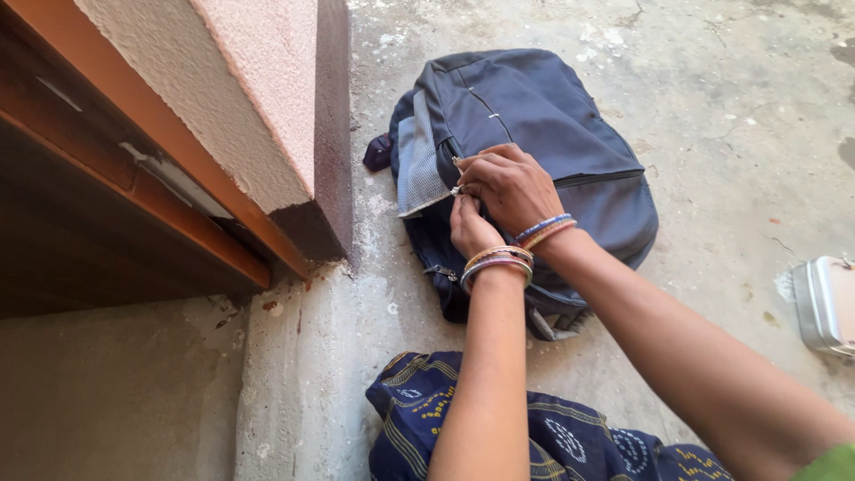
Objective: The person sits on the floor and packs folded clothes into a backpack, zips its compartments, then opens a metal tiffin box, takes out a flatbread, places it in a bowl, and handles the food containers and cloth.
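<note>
Nearest the viewer: dark blue patterned cloth (552, 436) over the person's lap, low in the frame. Both forearms reach forward from it over the concrete floor (730, 178).

Left hand (472, 227): the nearer of the two. Fingers pinched narrow around something small and pale at the backpack's side seam, probably the zip pull (456, 189); the exact grip is partly hidden. Stack of bangles (496, 262) at the wrist.

Right hand (509, 185): just beyond and over the left, touching it. Fingers curled down onto the fabric next to the same spot, closed rather than spread; whether it pinches the cloth or only presses on it cannot be told. Bracelets (543, 230) at this wrist too.

Backpack (534, 116): dark blue-grey, lying flat on the floor straight ahead of the hands, long axis running away from the person and leaning slightly left. The grey mesh side pocket (417, 169) faces left, just beside the pinch point. The zip line runs from the hands upward along the bag's left edge, so the pull lies at the near end of that track, under the left hand.

Left of the bag: a pink plastered wall corner (267, 98) above a wooden frame (134, 178). Far right edge: a metal box (824, 303), well apart from the bag.
</note>
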A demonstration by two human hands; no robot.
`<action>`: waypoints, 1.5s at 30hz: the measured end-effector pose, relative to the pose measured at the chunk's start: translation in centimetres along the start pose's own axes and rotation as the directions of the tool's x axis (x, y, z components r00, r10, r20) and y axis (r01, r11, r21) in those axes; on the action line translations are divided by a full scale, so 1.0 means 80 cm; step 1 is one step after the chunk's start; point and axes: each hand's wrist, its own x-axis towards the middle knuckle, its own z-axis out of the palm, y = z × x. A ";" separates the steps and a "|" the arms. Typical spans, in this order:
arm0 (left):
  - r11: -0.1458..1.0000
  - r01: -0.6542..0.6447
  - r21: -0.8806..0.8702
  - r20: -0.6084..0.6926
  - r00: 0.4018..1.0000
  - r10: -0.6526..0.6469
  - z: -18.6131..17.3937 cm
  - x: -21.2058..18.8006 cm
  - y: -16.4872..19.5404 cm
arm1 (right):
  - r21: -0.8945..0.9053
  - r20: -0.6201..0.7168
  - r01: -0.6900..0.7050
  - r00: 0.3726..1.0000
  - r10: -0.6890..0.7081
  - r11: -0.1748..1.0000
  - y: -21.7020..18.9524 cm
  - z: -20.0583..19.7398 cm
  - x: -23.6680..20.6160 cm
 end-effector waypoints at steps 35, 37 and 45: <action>0.824 -0.262 0.503 0.094 0.964 0.249 0.009 -0.004 0.041 | 0.830 0.177 -0.511 0.622 0.763 0.223 0.012 0.021 -0.041; 0.814 -0.254 0.522 0.091 0.966 0.243 0.013 -0.009 0.048 | 0.830 0.278 -0.550 0.550 0.787 0.091 0.013 0.021 -0.040; 0.392 -0.075 0.917 -0.013 0.976 0.218 0.043 -0.050 0.091 | 0.723 0.526 -0.678 0.422 0.739 -0.128 0.010 0.014 -0.067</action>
